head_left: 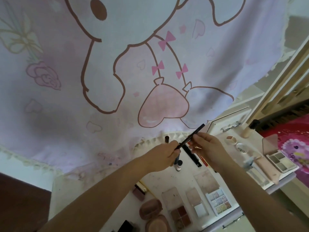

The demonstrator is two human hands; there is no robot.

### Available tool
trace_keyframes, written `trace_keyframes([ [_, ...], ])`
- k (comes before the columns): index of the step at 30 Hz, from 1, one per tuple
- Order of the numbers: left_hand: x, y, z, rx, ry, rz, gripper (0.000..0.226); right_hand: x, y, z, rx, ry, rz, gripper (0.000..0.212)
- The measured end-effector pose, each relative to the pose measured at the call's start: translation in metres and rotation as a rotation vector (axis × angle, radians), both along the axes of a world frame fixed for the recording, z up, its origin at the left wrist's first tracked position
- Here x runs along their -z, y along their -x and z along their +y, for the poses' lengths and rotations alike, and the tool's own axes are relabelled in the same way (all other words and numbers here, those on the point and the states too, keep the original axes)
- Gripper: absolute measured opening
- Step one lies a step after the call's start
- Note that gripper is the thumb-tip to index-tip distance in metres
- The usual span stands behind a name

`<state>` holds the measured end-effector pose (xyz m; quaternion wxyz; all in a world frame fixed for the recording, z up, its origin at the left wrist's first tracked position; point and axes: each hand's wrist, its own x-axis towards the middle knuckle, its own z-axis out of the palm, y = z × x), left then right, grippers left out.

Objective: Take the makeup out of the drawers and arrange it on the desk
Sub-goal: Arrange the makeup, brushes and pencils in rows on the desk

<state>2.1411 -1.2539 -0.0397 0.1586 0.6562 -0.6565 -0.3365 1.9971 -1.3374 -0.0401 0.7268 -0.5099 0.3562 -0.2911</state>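
- Both hands are up over the white desk (160,180), sharing one thin black makeup pencil (194,132).
- Right hand (206,146) pinches the pencil around its middle; the far end sticks up and away past the fingers.
- Left hand (164,156) is curled around the pencil's lower end. Looks like a second dark stick (166,139) pokes up just behind its knuckles, but can't tell if it's gripped.
- Just below the left hand: a small dark bottle (178,164) standing on the desk.
- Below the right hand: open eyeshadow palettes (219,200) side by side.
- Well to the right of the right hand: a grey-toned palette (278,160) with its lid up.
- Behind the hands hangs a pink cartoon curtain (117,64).
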Motion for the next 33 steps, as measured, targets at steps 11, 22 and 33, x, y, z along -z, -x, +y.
trace_keyframes([
  [11,0.046,0.002,0.0,-0.026,-0.205,0.065,0.034,0.033,-0.008,-0.015,0.097,-0.002,0.148,0.028],
  [22,0.115,-0.075,0.035,-0.218,-0.445,-0.411,0.032,0.103,-0.048,-0.081,-0.409,0.67,1.147,0.029],
  [33,0.147,-0.102,0.038,-0.148,-0.363,-0.7,0.029,0.151,-0.055,-0.082,-0.574,0.893,1.366,0.03],
])
